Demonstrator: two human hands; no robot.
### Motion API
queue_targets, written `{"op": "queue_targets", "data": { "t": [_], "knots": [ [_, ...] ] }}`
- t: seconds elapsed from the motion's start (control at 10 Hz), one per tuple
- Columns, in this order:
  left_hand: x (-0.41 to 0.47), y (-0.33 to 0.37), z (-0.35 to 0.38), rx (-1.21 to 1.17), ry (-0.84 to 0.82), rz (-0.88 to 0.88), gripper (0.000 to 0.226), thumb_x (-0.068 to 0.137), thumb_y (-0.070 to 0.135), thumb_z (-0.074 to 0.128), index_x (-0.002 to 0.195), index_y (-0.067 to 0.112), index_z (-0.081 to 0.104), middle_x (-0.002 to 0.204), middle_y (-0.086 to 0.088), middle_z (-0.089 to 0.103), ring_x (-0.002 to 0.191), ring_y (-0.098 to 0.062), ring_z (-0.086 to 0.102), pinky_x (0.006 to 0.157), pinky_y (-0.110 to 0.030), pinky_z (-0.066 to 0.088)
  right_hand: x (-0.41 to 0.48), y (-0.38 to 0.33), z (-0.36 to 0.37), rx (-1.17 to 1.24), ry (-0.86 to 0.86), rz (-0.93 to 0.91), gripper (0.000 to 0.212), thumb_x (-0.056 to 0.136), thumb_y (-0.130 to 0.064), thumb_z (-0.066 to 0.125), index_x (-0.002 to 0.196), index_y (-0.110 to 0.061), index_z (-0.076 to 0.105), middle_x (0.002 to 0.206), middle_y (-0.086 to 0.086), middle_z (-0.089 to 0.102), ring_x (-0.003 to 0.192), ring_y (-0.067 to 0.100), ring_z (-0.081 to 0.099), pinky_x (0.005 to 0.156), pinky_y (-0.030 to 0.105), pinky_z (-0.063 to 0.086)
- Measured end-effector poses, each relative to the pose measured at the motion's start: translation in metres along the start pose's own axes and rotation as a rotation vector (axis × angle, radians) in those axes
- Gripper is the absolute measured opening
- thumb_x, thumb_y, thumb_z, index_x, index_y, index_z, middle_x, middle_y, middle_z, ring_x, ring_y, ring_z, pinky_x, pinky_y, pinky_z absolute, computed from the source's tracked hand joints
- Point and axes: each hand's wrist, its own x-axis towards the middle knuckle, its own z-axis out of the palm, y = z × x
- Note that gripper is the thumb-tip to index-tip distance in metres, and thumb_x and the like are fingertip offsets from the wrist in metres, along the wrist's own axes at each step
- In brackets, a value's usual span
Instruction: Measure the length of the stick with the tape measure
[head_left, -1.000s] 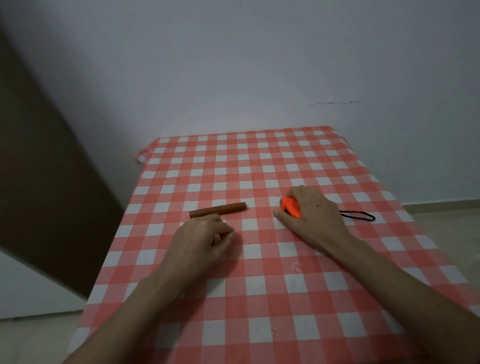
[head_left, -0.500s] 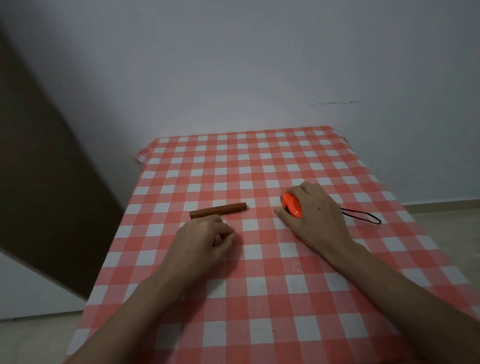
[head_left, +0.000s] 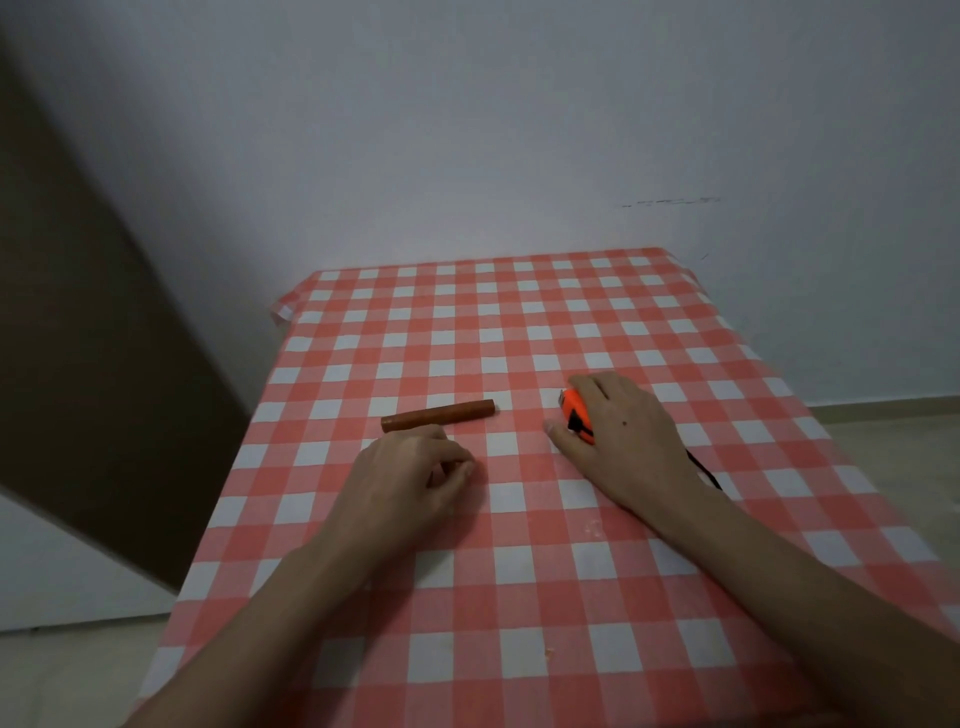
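A short brown stick (head_left: 438, 415) lies crosswise on the red-and-white checked tablecloth (head_left: 519, 571). My left hand (head_left: 415, 467) rests on the cloth just in front of the stick's left half, fingers curled in, holding nothing. My right hand (head_left: 623, 441) covers an orange tape measure (head_left: 577, 415) to the right of the stick; fingers lie over its top and the thumb is at its near side. Only the left part of the tape measure shows. Its black wrist strap (head_left: 704, 470) trails out behind the hand. No tape blade is drawn out.
The table stands against a white wall (head_left: 519, 130) at the far edge. A dark brown panel (head_left: 78, 338) rises at the left. Beige floor (head_left: 893, 431) shows to the right of the table and at the lower left.
My right hand has closed further over the tape measure and the black strap has been drawn in under the wrist. My left hand and the stick have stayed put.
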Motion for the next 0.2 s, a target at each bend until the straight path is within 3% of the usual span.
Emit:
{"op": "queue_targets", "data": {
  "t": [0.1,0.2],
  "knots": [
    [0.001,0.000,-0.004,0.006,-0.001,-0.018,0.016,0.090,0.022,0.066,0.100,0.019,0.077,0.083,0.015,0.063,0.063,0.003,0.056,0.060,-0.007,0.038,0.000,0.002,-0.001,-0.018,-0.031,-0.003,0.057,0.089,-0.061,0.044,0.122,-0.017,0.058,0.117,0.003,0.061,0.110,0.024,0.055,0.096,0.037,0.041],
    [0.002,-0.001,-0.008,-0.110,0.078,-0.088,0.013,0.089,0.024,0.066,0.094,0.020,0.077,0.079,0.016,0.064,0.064,0.002,0.058,0.060,-0.009,0.039,0.000,-0.001,-0.012,0.025,-0.083,0.039,0.076,0.088,-0.072,0.034,0.141,-0.020,0.047,0.146,0.003,0.048,0.140,0.025,0.036,0.116,0.044,0.027]
  ]
}}
